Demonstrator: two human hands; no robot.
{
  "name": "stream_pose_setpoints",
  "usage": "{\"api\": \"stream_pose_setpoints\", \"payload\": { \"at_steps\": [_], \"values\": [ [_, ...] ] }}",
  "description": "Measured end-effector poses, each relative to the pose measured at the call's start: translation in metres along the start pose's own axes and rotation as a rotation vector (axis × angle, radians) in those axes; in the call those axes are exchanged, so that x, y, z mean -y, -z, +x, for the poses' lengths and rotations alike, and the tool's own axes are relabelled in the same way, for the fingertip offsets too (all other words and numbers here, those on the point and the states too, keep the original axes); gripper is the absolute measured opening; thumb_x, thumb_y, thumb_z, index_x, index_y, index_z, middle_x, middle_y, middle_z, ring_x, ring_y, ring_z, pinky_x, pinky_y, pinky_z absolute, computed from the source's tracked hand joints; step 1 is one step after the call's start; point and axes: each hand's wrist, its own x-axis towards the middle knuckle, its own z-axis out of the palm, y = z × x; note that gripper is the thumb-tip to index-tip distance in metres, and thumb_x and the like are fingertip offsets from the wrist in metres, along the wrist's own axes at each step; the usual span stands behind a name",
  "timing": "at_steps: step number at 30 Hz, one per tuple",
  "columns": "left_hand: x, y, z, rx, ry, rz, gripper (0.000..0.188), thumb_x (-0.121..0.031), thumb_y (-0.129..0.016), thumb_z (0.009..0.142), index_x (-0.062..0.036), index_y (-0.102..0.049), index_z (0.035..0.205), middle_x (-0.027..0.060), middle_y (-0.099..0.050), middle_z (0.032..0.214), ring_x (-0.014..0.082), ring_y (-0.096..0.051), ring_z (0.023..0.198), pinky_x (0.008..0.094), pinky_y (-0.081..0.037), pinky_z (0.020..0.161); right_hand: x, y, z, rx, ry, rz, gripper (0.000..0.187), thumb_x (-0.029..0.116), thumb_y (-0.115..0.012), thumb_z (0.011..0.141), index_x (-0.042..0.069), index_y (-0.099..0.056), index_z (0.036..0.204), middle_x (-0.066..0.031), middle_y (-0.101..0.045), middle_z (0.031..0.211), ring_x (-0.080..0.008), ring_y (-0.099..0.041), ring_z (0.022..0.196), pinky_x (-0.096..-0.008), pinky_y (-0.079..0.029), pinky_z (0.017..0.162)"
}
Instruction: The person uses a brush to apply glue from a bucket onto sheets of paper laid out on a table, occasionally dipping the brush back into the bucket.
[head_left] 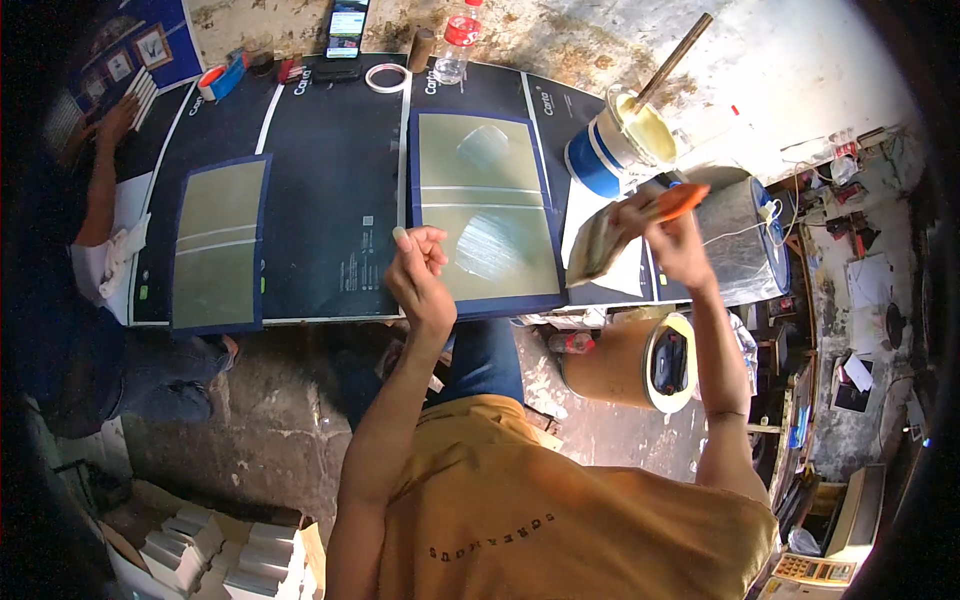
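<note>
My right hand (680, 245) grips a wide flat brush (600, 243) with an orange handle, its bristles pointing down-left beside a book-cover-like board (430, 160). This board is grey-green with a dark blue border and white strips across its middle. Two wet whitish patches shine on it; the lower patch (488, 248) shows brush streaks. At the board's left edge, my left hand (418, 280) hovers with loosely curled fingers, thumb apart, holding nothing. A blue and white bucket (600, 150) of cream-coloured paste stands beyond the brush, with a wooden stick (675, 62) in it.
A similar board (215, 275) lies left on the black tabletop (330, 190). At the back are a phone (345, 30), a tape roll (388, 78) and a plastic bottle (460, 42). A co-worker's hand (118, 118) touches white strips at far left. A brown drum (610, 360) stands below right.
</note>
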Motion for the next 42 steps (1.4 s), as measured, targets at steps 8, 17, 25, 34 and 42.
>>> {"api": "stream_pose_setpoints", "payload": {
  "at_steps": [8,17,25,34,42],
  "values": [
    [0.002,-0.002,0.0,-0.003,0.01,0.102,0.058,-0.038,-0.028,0.106,0.0017,-0.065,0.087,0.0057,-0.053,0.061,0.0144,-0.047,0.059,0.0298,-0.036,0.055,0.036,-0.035,0.058,-0.904,0.193,0.509,0.033,0.006,-0.079,0.081,0.0,-0.058,0.106,-0.0119,-0.065,0.1,-0.0177,-0.064,0.087,-0.027,-0.052,0.079],
    [-0.002,-0.002,0.004,0.051,-0.016,0.292,0.069,-0.048,-0.02,0.107,0.0008,-0.064,0.087,0.0035,-0.05,0.061,0.0129,-0.042,0.057,0.0292,-0.035,0.057,0.01,-0.148,0.1,-0.437,-0.239,-0.054,0.032,0.026,-0.075,0.081,-0.005,-0.07,0.081,-0.0076,-0.068,0.067,-0.0133,-0.062,0.06,-0.0316,-0.05,0.058],
    [0.005,-0.006,0.002,-0.001,-0.035,0.276,0.072,-0.052,-0.017,0.106,-0.001,-0.066,0.09,0.0026,-0.05,0.062,0.012,-0.044,0.058,0.0283,-0.035,0.057,-0.061,-0.04,0.007,-0.503,-0.409,0.004,0.024,0.02,-0.073,0.085,-0.004,-0.071,0.085,-0.0059,-0.07,0.077,-0.011,-0.063,0.069,-0.0271,-0.05,0.064],
    [0.002,0.0,0.002,-0.027,0.009,0.024,0.073,-0.053,-0.017,0.105,0.0002,-0.065,0.091,0.0015,-0.05,0.064,0.0097,-0.037,0.058,0.0256,-0.031,0.055,0.015,-0.126,0.021,-0.508,-0.262,0.388,0.019,0.015,-0.074,0.084,-0.001,-0.066,0.088,-0.0043,-0.066,0.078,-0.0095,-0.057,0.069,-0.0252,-0.046,0.063],
    [0.001,0.001,0.001,-0.018,0.022,0.064,0.072,-0.05,-0.014,0.106,-0.0014,-0.065,0.091,0.0022,-0.051,0.064,0.0109,-0.042,0.059,0.0262,-0.033,0.056,-0.012,-0.103,-0.041,-0.428,-0.438,-0.006,0.021,0.016,-0.073,0.085,-0.003,-0.065,0.087,-0.0086,-0.067,0.076,-0.0127,-0.06,0.066,-0.0292,-0.049,0.065]
  ]
}}
